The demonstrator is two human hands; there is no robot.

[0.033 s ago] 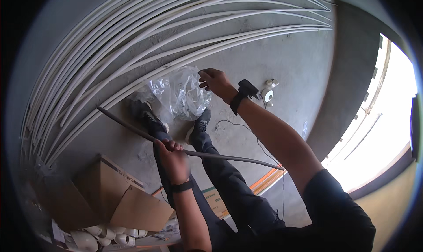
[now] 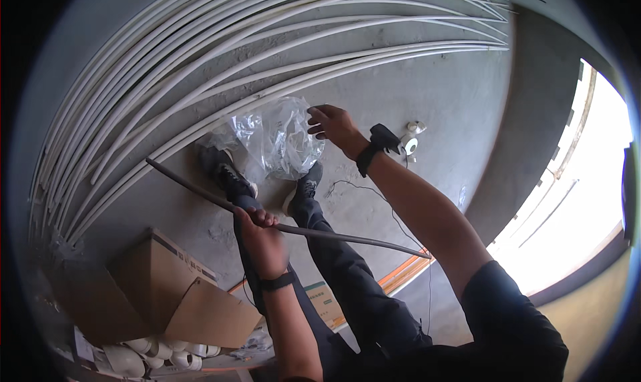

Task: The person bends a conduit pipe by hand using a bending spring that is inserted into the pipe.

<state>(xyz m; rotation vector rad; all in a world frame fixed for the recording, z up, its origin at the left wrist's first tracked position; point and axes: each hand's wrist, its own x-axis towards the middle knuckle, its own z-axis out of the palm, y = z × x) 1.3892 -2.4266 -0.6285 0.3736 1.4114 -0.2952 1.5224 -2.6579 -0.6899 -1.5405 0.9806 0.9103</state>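
Observation:
My left hand [image 2: 264, 245] is wrapped round the middle of a long, slightly curved dark grey rod [image 2: 340, 236], held slantwise across my legs. Whether it is a pipe or a bending spring is too unclear to tell. My right hand [image 2: 334, 126] reaches out with half-bent fingers apart. Its fingertips are at the right edge of a crumpled clear plastic bag [image 2: 264, 142], which lies over the floor by my shoes; contact with it I cannot tell.
Many long white pipes [image 2: 220, 92] lie along the far and left floor. An opened cardboard box [image 2: 157, 282] stands lower left, above white pipe fittings [image 2: 127, 360]. More fittings [image 2: 410, 142] sit beyond my right wrist. A thin cable [image 2: 374, 192] trails over the concrete floor [image 2: 441, 115].
The view has shifted slightly. My right hand is a little further right in the picture; my left hand keeps its hold on the rod.

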